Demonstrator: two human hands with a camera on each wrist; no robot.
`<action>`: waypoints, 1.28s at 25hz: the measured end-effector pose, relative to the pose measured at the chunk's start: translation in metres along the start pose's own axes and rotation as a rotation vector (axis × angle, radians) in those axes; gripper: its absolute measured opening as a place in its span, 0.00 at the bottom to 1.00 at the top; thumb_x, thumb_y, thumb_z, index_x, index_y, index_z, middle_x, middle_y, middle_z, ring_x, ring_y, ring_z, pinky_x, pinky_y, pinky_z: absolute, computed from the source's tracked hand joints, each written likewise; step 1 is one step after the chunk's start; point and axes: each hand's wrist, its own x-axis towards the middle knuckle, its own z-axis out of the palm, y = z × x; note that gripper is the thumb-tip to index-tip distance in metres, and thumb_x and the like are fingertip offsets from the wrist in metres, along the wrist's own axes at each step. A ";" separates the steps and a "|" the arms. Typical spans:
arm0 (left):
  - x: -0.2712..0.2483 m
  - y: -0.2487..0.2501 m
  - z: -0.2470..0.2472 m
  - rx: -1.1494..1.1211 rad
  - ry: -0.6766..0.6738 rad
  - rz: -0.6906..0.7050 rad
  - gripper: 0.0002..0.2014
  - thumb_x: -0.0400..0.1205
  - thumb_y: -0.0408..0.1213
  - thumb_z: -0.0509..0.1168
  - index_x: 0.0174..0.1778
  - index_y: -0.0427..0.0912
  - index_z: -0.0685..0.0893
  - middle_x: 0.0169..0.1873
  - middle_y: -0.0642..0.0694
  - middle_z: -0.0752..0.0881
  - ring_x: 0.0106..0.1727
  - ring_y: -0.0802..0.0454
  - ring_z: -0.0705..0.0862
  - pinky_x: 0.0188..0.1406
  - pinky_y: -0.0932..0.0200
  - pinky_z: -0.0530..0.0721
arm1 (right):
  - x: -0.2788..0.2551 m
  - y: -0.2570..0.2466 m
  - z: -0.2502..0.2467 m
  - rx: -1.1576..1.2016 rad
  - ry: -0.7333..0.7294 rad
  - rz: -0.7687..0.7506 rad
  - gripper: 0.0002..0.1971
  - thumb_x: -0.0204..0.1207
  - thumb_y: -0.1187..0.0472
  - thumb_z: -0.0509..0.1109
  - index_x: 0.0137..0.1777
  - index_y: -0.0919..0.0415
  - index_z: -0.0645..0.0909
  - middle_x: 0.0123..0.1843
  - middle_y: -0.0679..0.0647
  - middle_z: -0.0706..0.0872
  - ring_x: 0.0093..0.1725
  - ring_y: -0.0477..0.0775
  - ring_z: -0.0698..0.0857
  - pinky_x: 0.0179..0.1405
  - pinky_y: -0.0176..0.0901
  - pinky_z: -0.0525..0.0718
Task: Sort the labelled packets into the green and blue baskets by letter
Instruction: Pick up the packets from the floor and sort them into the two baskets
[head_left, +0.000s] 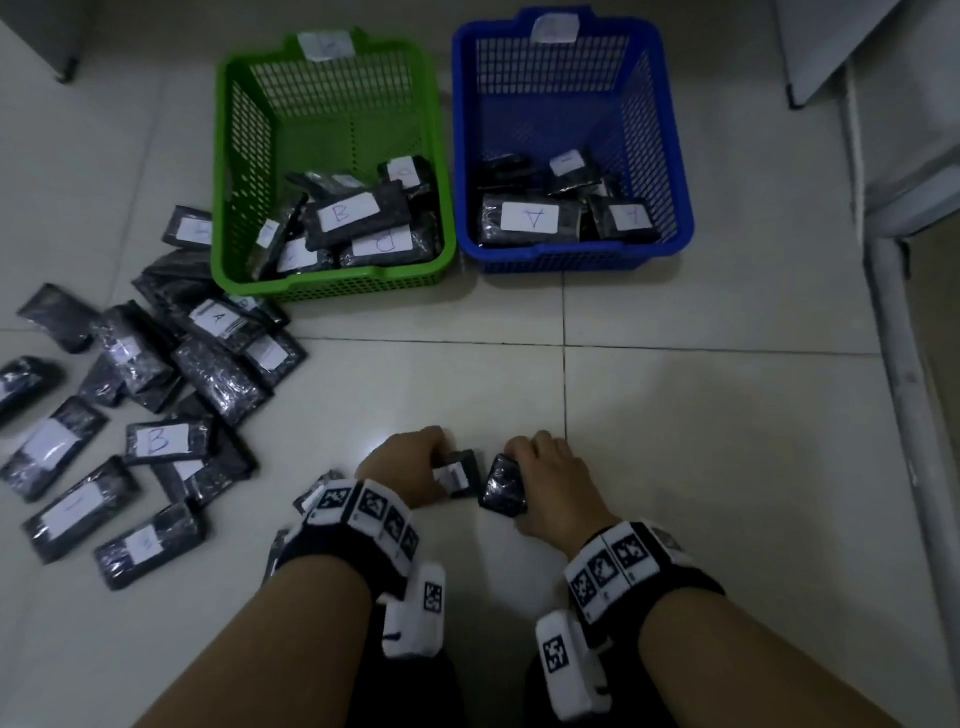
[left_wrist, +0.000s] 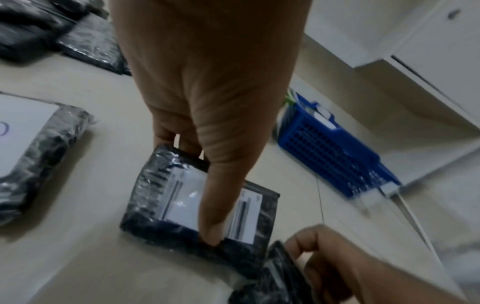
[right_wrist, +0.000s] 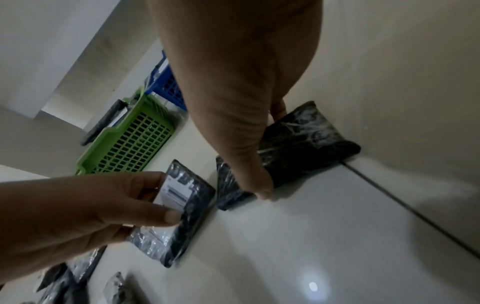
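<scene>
My left hand (head_left: 439, 467) pinches a black wrapped packet (head_left: 460, 480) low over the floor, thumb (left_wrist: 213, 216) lying across its white label; no letter is readable on it. Right beside it, my right hand (head_left: 519, 465) grips a second black packet (head_left: 503, 491) with its plain side showing (right_wrist: 298, 144); that label is hidden. The green basket (head_left: 332, 283) ahead on the left holds several packets, some marked B (head_left: 345, 213). The blue basket (head_left: 571, 257) next to it holds packets marked A (head_left: 530, 217).
Several loose black packets (head_left: 156, 415) lie scattered on the tiled floor at the left, some marked A or B, and one lies under my left wrist (head_left: 317, 488). A white frame (head_left: 893, 364) runs along the right side. A grey cabinet (head_left: 41, 31) stands at the far left.
</scene>
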 end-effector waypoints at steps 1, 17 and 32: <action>0.001 -0.002 -0.005 -0.142 0.033 -0.018 0.11 0.73 0.38 0.71 0.47 0.46 0.78 0.44 0.48 0.84 0.46 0.49 0.83 0.42 0.60 0.81 | 0.003 0.001 -0.004 0.082 0.005 -0.001 0.35 0.59 0.54 0.78 0.67 0.53 0.70 0.62 0.56 0.73 0.63 0.60 0.72 0.52 0.49 0.75; 0.014 0.009 -0.085 -1.494 0.482 0.079 0.18 0.81 0.24 0.63 0.65 0.43 0.80 0.49 0.36 0.82 0.48 0.44 0.83 0.53 0.45 0.84 | 0.079 -0.024 -0.117 1.801 0.215 0.173 0.17 0.80 0.59 0.65 0.65 0.66 0.79 0.55 0.67 0.86 0.51 0.65 0.86 0.50 0.61 0.85; 0.155 0.128 -0.185 -0.952 0.642 0.281 0.20 0.78 0.33 0.69 0.67 0.48 0.80 0.56 0.54 0.84 0.58 0.58 0.82 0.60 0.61 0.80 | 0.170 0.042 -0.256 1.375 0.662 0.185 0.15 0.78 0.72 0.62 0.62 0.60 0.77 0.50 0.57 0.87 0.40 0.54 0.86 0.28 0.40 0.85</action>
